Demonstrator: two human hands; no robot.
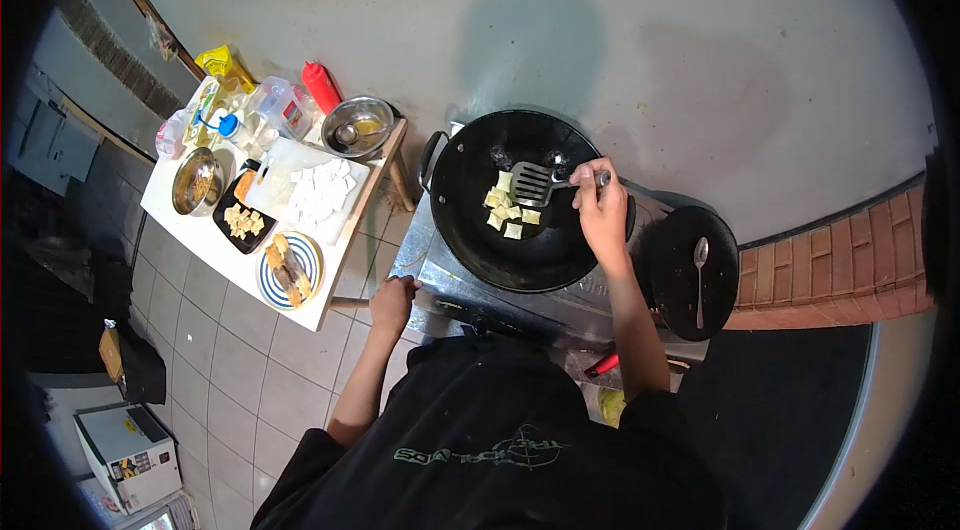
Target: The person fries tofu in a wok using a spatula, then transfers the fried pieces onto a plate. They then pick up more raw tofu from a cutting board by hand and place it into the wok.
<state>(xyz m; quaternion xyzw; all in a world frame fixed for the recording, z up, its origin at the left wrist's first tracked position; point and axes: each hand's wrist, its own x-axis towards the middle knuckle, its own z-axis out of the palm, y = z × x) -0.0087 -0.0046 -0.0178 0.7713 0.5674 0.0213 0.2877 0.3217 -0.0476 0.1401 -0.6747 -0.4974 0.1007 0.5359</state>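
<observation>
My right hand (603, 213) is wrapped round the handle of a slotted metal spatula (533, 184), whose blade is inside a black wok (515, 265). Several pale yellow square pieces of food (512, 213) lie in the wok, bunched just left of and below the blade. The wok sits on a metal stove (437, 275), its loop handle pointing left. My left hand (393, 304) is closed in a fist by the stove's left edge, with nothing showing in it.
A white table (180, 192) on the left carries a cutting board (270, 195) with white squares, a metal bowl with a ladle (358, 126), a striped plate (263, 275) and a red squeeze bottle (321, 87). Right of the wok, a spoon (700, 280) lies on a black round pan (665, 265).
</observation>
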